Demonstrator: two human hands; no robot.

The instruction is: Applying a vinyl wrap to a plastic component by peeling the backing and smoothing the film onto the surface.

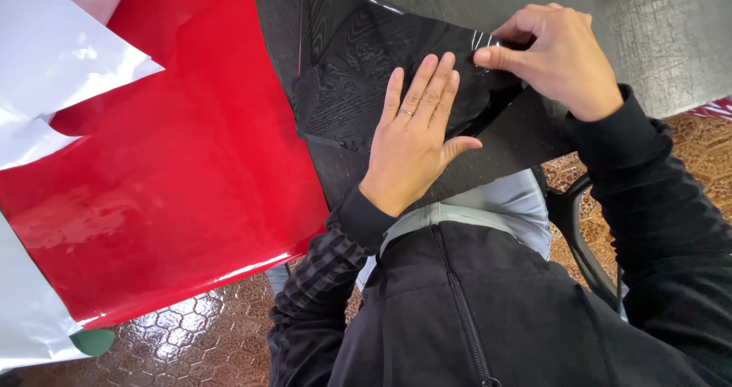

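Evidently a taping step: black textured sheet [358, 82] folded flat on the dark table [671, 28], close to the near edge, just in front of the body. Long axis across the view, left to right, rising a little toward the right; rougher, uneven edge at the left end, taped corner pointing up and to the right.

Strip of clear tape [482, 42] at that upper right corner, glinting, partly on the sheet. Right hand [560, 55] over it, thumb and forefinger closed together on the tape's end; whether already stuck down along its length, hard to tell. Left hand [412, 139] spread flat, fingers together and straight, palm pressing on the sheet's middle and gripping nothing; thin ring [406, 112] on one finger.

Next move, as a judgement: calls for steady downward pressure from the flat palm so the fold cannot spring open, and for a smooth rub along the tape without creasing it.

Further out: glossy red sheet [175, 150] just left of the black one, hanging over the table edge; white paper [53, 59] overlapping its far left; patterned brown floor [198, 341] below.
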